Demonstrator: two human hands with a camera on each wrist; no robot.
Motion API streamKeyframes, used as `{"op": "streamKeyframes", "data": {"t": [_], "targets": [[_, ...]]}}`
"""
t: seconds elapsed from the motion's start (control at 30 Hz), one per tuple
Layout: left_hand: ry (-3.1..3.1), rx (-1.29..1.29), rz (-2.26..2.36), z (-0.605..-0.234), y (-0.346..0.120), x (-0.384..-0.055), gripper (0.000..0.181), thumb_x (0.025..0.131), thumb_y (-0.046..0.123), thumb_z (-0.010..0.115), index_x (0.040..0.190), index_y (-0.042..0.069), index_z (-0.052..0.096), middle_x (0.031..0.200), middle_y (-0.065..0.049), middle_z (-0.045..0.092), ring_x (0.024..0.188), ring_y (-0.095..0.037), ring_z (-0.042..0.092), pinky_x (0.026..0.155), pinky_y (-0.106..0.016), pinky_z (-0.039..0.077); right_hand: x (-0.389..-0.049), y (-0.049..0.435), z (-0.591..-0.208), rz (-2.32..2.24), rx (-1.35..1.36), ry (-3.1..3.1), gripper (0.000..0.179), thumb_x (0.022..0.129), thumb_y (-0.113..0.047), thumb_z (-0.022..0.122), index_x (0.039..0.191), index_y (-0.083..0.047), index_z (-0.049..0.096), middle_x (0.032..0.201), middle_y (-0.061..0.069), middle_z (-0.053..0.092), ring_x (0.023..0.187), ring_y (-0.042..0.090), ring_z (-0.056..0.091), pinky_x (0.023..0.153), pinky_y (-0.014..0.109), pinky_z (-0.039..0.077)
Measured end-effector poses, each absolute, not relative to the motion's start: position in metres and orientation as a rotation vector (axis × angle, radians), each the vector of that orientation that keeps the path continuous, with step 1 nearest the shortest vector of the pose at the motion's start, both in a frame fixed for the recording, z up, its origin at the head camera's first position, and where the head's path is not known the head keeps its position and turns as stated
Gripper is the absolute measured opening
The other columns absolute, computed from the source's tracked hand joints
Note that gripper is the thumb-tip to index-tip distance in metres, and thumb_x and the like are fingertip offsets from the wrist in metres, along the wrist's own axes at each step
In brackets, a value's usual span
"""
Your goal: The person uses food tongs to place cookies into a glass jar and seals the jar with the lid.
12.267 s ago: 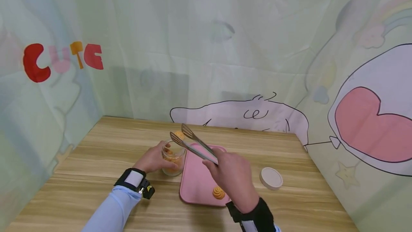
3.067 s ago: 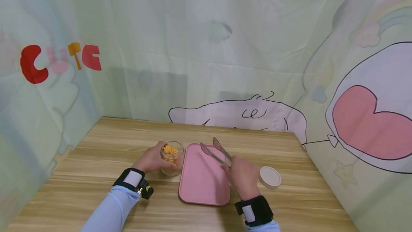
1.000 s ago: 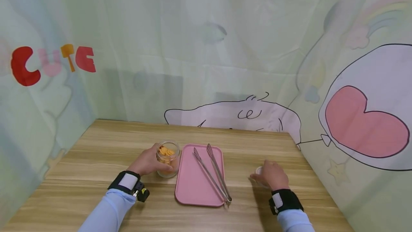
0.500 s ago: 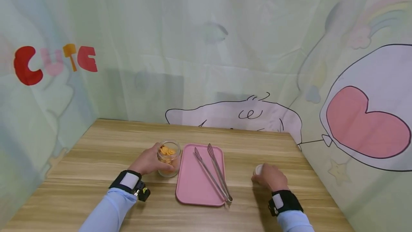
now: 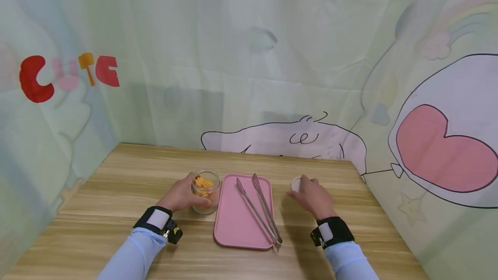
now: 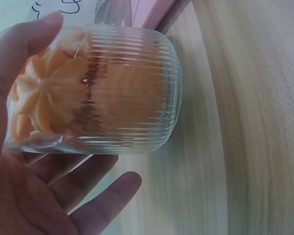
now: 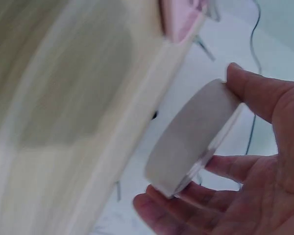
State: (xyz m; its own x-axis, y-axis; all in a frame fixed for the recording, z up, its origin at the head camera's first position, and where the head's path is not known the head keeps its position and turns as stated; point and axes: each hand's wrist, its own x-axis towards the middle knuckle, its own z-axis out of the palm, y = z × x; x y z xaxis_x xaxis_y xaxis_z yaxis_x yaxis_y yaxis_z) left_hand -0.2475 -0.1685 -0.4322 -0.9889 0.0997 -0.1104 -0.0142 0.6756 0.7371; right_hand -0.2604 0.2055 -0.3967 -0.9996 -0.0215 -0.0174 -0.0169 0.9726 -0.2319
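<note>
My left hand (image 5: pixel 183 194) grips a clear ribbed glass jar (image 6: pixel 137 88) from its left side, thumb on one side and fingers on the other. Piped, swirl-shaped cookies (image 6: pixel 46 93) fill part of the jar, whose mouth is uncovered in the head view. My right hand (image 5: pixel 313 195) holds a round white lid (image 7: pixel 193 134) by its edge, raised above the table to the right of the tray. Between the hands, metal tongs (image 5: pixel 258 211) lie on a pink tray (image 5: pixel 229 228), spread tips toward the back and joined end over the front right rim.
The wooden table (image 5: pixel 155 163) ends at the back against a hanging printed cloth (image 5: pixel 175 46), which also covers both sides. The tray stands right beside the jar.
Earlier, my right hand used the tongs with cookies; the tongs now lie on the tray, and no cookie remains there. It has since lifted the lid and moved it leftward. The left hand stays.
</note>
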Motion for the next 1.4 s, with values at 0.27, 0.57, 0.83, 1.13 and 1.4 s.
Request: {"op": "streamKeyframes", "data": {"t": [0.27,0.57,0.83,1.13,1.4], "targets": [[2.785,0.09,1.172,-0.435,-0.168,-0.248,0.113,0.055,0.057,0.082,0.144,0.009,0.03,0.135,-0.016,0.052,0.121,-0.032,0.051,0.101,-0.052,0.041,-0.266,0.159,-0.377,-0.439,-0.288,3.218,0.08,0.082,-0.05,0.065,0.139,0.0,0.039,0.126,0.027,0.054,0.108,0.038,0.057,0.087,0.053,0.049],[2.801,0.099,1.227,-0.441,-0.167,-0.248,0.113,0.056,0.056,0.082,0.143,0.006,0.03,0.134,-0.02,0.051,0.12,-0.035,0.051,0.1,-0.052,0.042,-0.265,0.105,-0.355,-0.457,-0.528,3.233,0.078,0.08,-0.05,0.066,0.141,-0.008,0.04,0.129,0.021,0.053,0.104,0.03,0.058,0.083,0.046,0.053],[2.769,0.067,1.3,-0.442,-0.164,-0.248,0.107,0.058,0.05,0.084,0.14,0.006,0.032,0.133,-0.017,0.052,0.12,-0.033,0.051,0.099,-0.051,0.043,-0.26,0.075,-0.342,-0.456,-0.631,3.172,0.08,0.081,-0.052,0.065,0.144,-0.012,0.036,0.133,0.019,0.051,0.11,0.03,0.057,0.087,0.046,0.052],[2.822,0.181,1.24,-0.435,-0.159,-0.249,0.1,0.058,0.039,0.087,0.139,0.012,0.036,0.124,-0.009,0.058,0.112,-0.025,0.056,0.095,-0.047,0.047,-0.256,0.065,-0.347,-0.472,-0.613,3.118,0.08,0.081,-0.055,0.063,0.145,-0.019,0.033,0.138,0.016,0.046,0.118,0.029,0.052,0.093,0.047,0.049],[2.919,0.274,1.086,-0.421,-0.151,-0.248,0.086,0.057,0.032,0.086,0.131,0.014,0.046,0.113,-0.005,0.063,0.101,-0.019,0.059,0.087,-0.042,0.049,-0.249,0.061,-0.351,-0.623,-0.636,3.03,0.079,0.082,-0.053,0.063,0.147,-0.021,0.03,0.144,0.015,0.039,0.122,0.03,0.048,0.095,0.047,0.047]]}}
